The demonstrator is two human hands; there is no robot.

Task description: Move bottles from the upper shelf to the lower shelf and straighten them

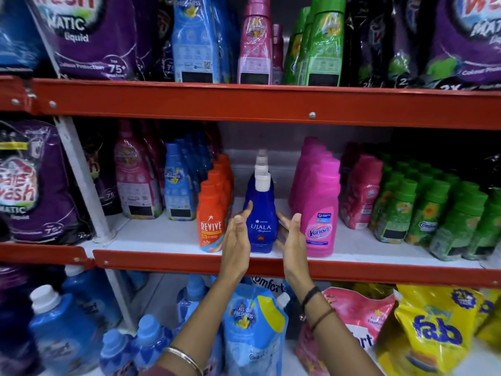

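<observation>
A: Fingers (245, 210) of the left hand (235, 240) and right hand (291, 237) are spread flat, flanking the blue bottle (260, 226) without gripping it?

B: Yes. It stands at the middle shelf (271, 263) edge, between orange bottle (211, 226) and pink bottle (321, 223). I'd press evenly and square its label forward.

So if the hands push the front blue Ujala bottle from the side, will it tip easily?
Probably yes: the Ujala bottle is tall with a narrow neck, so a high push may tip it. Its plastic looks glossy, perhaps slippery. The left hand and right hand flank its wider lower body, likely steadier.
</observation>
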